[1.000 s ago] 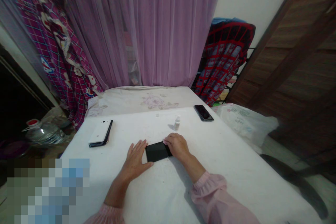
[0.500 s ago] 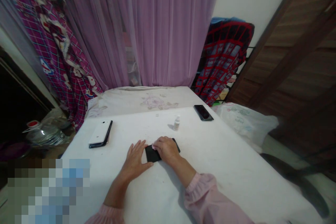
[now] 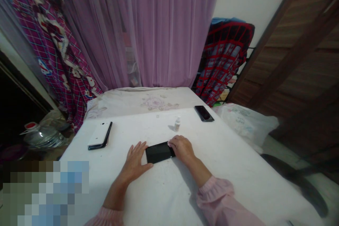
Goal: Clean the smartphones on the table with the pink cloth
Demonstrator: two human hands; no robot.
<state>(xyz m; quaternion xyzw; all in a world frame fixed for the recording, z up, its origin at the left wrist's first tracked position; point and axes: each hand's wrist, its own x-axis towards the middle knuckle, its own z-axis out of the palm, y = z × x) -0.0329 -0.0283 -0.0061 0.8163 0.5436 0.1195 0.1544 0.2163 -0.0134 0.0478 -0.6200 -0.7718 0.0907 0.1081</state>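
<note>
Fingers (image 3: 142, 148) observed at the white-covered table (image 3: 159, 197): left hand (image 3: 133, 164) palm-down, splayed open against one end of the black phone (image 3: 159, 153) lying flat there, right hand (image 3: 184, 149) arched over the other end, pinching a small pale wad (image 3: 170, 143).

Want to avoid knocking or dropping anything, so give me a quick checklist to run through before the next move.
1. Phone flat: the middle phone lies dark face up. Ok.
2. Phone steadied: left-hand grip is spread at its left end, thumb and fingers at the corners. Ok.
3. Wad held: right-hand grip pinches a small pale wad at the phone's right end. Ok.
4. Bottle standing: the small bottle is upright, apart from both hands. Ok.
5. Bottle closed: too small to see. Cannot tell.
6. Other phones clear of hands: left stack and far-right phone lie apart. Ok.
</note>
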